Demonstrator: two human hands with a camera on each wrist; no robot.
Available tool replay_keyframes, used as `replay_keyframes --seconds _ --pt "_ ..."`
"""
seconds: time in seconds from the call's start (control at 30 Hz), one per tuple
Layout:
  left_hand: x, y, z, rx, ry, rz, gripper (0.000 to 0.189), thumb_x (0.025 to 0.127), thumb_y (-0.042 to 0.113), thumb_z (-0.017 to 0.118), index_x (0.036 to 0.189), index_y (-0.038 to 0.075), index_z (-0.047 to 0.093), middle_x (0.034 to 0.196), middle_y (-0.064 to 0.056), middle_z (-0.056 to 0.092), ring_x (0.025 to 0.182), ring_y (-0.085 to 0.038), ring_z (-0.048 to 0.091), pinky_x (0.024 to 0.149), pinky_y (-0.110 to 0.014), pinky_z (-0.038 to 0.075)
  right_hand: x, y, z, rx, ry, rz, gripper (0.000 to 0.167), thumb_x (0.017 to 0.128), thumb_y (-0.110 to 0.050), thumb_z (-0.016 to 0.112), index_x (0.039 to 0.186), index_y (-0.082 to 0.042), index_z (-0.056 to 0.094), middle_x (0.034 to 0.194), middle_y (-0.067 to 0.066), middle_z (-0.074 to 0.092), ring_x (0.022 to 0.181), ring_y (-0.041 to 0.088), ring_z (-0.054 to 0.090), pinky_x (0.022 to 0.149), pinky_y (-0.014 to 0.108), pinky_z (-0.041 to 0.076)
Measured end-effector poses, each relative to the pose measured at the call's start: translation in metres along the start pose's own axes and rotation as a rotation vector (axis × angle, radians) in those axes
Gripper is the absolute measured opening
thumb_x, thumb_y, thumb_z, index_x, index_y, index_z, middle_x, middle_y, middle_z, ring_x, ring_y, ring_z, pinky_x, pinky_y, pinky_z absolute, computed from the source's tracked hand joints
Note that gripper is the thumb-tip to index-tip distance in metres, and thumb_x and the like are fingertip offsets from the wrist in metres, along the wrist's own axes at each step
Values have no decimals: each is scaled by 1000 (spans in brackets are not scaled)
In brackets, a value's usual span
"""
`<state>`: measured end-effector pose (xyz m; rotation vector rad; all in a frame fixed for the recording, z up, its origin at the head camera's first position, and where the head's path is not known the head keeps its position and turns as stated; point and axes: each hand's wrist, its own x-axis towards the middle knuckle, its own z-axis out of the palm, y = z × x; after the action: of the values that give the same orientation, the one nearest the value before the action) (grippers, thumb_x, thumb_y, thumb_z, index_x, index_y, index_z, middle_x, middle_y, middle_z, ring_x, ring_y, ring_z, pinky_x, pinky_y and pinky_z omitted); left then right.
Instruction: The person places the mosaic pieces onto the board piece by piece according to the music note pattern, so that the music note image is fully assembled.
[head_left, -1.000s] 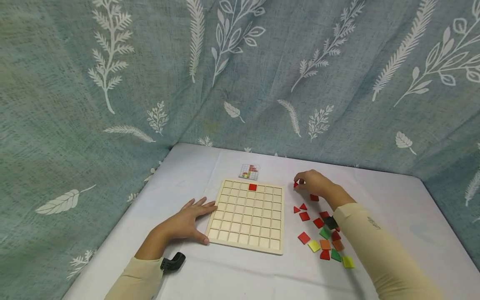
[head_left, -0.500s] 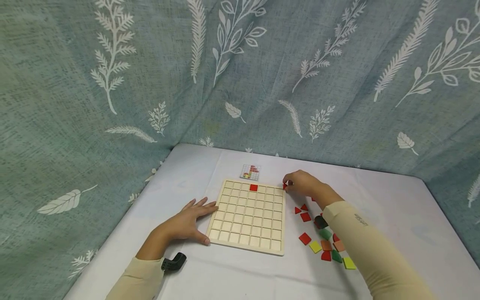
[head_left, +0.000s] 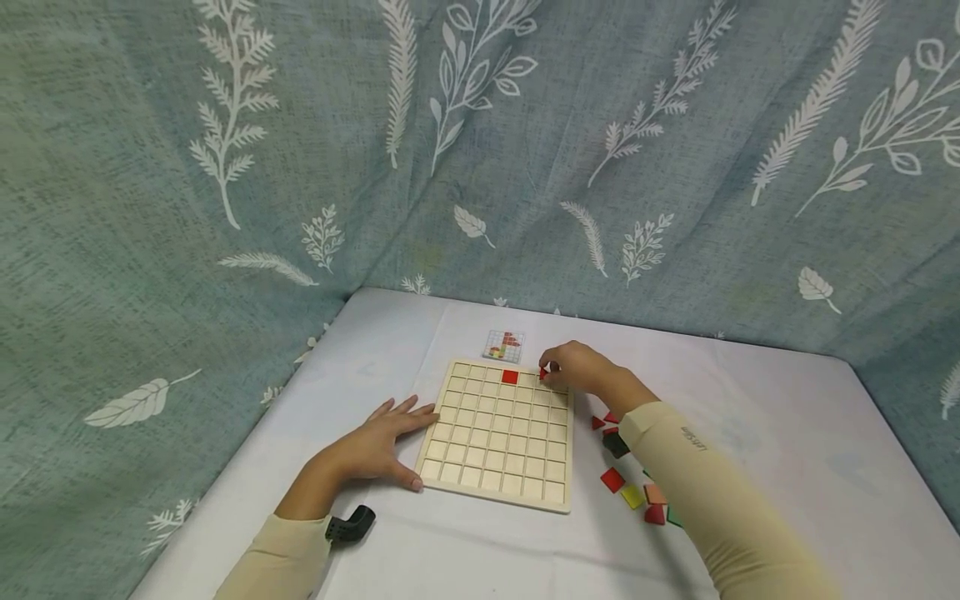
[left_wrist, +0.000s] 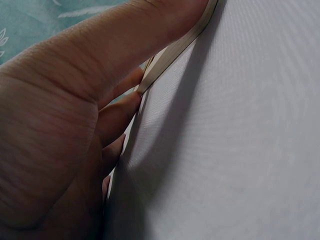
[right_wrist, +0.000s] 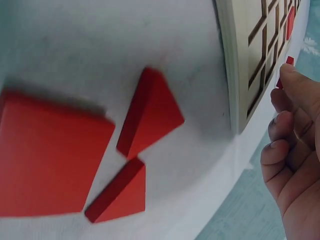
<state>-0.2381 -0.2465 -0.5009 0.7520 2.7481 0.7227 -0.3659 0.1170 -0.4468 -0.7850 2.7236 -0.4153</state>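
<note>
A pale wooden grid board (head_left: 495, 437) lies on the white table, with one red square tile (head_left: 510, 377) in its far row. My left hand (head_left: 375, 446) rests at the board's left side with fingers spread; in the left wrist view its thumb and fingertips are against the board's edge (left_wrist: 175, 55). Over the board's far right part, my right hand (head_left: 585, 368) pinches a small red tile (right_wrist: 290, 61) between thumb and fingers. Most of that tile is covered by the fingertips, so I cannot tell its full shape.
Behind the board lies a small pattern card (head_left: 504, 345). To the right are loose tiles, among them a red square (head_left: 612, 480), a yellow square (head_left: 633, 497) and two red triangles (right_wrist: 152, 115); my right sleeve hides several others. A leaf-print curtain (head_left: 420, 167) hangs behind the table.
My right hand has moved left with the small red tile, from the table beside the board to over its far right part. The left hand stays at the board's edge.
</note>
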Motion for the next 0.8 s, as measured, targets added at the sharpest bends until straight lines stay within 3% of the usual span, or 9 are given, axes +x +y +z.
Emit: replay_keyframes --seconds 0.63,0.8 --pt "2 1 0 3 10 23 116 52 71 81 149 18 43 156 2 32 147 -27 11 117 -52 -1 14 -14 13 -14 8 -103 25 92 -23 68 116 -15 69 100 0 68 90 13 61 80 32 52" --pt "0 1 0 8 7 18 116 52 71 80 149 19 43 156 4 31 147 -25 11 117 -51 -1 14 -15 16 1 15 -82 29 92 -25 68 119 -15 68 105 0 68 93 13 61 83 32 52"
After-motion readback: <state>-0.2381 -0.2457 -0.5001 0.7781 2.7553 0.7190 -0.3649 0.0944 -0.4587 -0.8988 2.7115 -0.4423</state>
